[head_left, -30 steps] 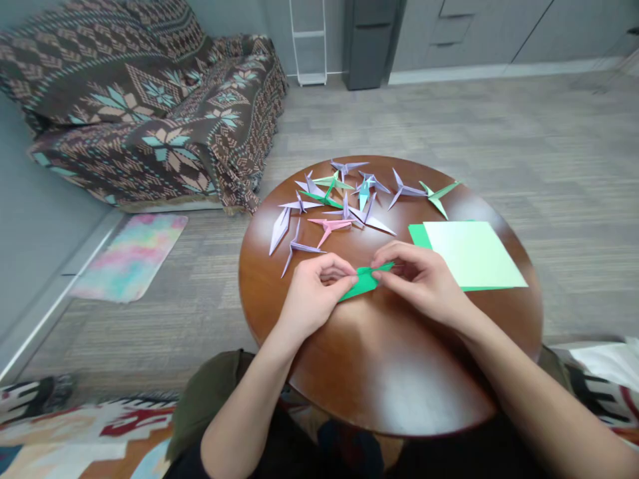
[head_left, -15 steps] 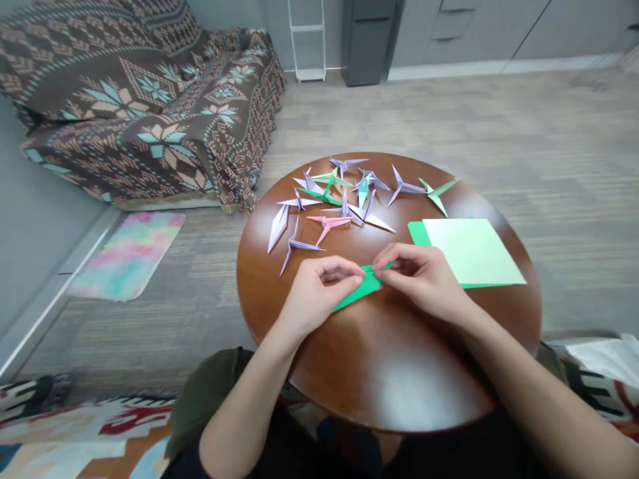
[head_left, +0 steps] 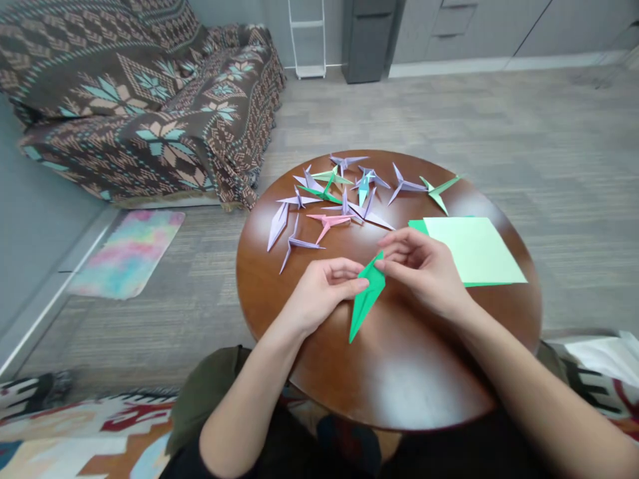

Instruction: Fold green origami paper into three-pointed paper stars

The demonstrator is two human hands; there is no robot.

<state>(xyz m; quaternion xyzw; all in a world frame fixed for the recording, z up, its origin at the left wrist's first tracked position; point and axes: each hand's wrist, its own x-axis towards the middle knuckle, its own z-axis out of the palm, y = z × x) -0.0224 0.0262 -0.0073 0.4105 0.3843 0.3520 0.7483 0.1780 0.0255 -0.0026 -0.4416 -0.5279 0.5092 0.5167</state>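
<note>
A folded green origami paper (head_left: 368,299), long and pointed like a narrow diamond, is held over the near half of the round table. My left hand (head_left: 327,289) pinches its left edge between thumb and fingers. On the upper right edge, near the top tip, my right hand (head_left: 419,266) has its thumb and fingers closed. The lower point hangs free toward me. Beyond my hands lie several folded paper cranes, among them a pink one (head_left: 328,225), a purple one (head_left: 298,243) and a dark green one (head_left: 325,191).
A stack of square paper (head_left: 474,249), pale green over darker green, lies to the right of my right hand. The brown round table (head_left: 399,372) has its edge close to my lap. A patterned sofa (head_left: 164,113) stands at the far left, near a pastel mat (head_left: 128,256).
The green paper has turned from lying slanted and partly covered to nearly upright, its long point now toward me. My right hand has lifted slightly; both hands still grip the paper.
</note>
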